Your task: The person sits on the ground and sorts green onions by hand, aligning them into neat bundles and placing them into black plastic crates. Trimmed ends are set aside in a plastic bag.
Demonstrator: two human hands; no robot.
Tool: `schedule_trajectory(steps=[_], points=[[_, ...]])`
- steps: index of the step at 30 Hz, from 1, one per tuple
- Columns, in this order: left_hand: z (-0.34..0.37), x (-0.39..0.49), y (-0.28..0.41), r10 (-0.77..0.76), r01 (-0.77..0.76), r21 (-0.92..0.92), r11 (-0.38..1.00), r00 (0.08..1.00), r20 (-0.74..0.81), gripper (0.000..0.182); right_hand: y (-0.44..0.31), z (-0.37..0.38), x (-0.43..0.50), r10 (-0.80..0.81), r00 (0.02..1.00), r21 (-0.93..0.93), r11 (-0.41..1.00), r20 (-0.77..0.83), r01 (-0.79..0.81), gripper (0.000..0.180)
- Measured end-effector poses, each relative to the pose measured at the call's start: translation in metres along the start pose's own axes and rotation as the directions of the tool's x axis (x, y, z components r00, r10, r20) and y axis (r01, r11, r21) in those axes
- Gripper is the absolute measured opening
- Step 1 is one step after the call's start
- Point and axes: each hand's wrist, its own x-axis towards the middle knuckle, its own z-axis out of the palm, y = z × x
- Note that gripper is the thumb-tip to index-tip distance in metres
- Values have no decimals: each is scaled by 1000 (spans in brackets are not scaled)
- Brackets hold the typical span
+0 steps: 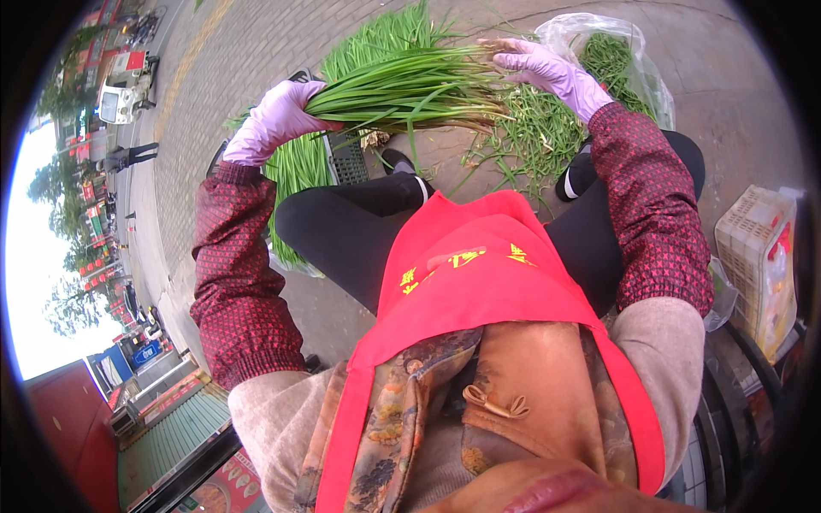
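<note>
A long bunch of green garlic chives (397, 86) stretches sideways in front of me. My left hand (276, 122), in a thin lilac glove, grips its leafy end. At the brownish root end is my right hand (551, 70), gloved the same way, its soiled fingertips against the stems; whether they pinch any is unclear. Below that hand, loose trimmings (539, 138) lie heaped on the pavement. More chives (385, 42) are piled behind the bunch, and another pile (298, 167) lies under my left hand, beside a black plastic crate (348, 159).
A clear plastic bag (664, 102) of green scraps (609, 64) stands beyond my right hand. My knees are spread under a red apron (474, 256). To the right sits a cream plastic crate (747, 250). Leftward, a person (128, 157) and a small white vehicle (122, 93) are on the street.
</note>
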Motion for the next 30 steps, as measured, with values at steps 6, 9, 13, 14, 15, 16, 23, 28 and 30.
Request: schedule_trajectory(steps=[6, 9, 13, 14, 15, 16, 23, 28, 30], points=[[2, 1, 10, 82, -82, 104, 991, 997, -1, 34, 6, 9, 11, -21, 1000, 149, 989, -19, 23, 53], [2, 2, 12, 98, -98, 134, 986, 995, 3, 32, 9, 7, 10, -44, 999, 114, 992, -15, 46, 56], [2, 2, 14, 125, -122, 168, 978, 992, -6, 32, 14, 4, 13, -22, 999, 86, 996, -45, 26, 53], [2, 2, 15, 122, -119, 172, 978, 993, -7, 33, 15, 3, 13, -40, 997, 66, 997, -63, 44, 51], [2, 1, 16, 125, -122, 185, 975, 992, -8, 34, 15, 1, 14, -59, 995, 46, 997, -81, 63, 48], [2, 0, 18, 127, -123, 194, 973, 992, -9, 34, 16, -2, 14, -48, 992, -3, 999, -119, 48, 43], [-4, -14, 18, 207, -157, 396, 904, 974, -87, 33, 13, -38, -2, -14, 857, -525, 795, -515, -303, 25], [3, -21, 3, 485, -217, 872, 439, 874, -27, 49, 14, -35, -5, -61, 865, -594, 751, -497, -288, 21], [10, -25, -2, 528, -174, 952, 252, 849, 15, 47, 12, -25, -4, -102, 892, -719, 636, -440, -282, 21]])
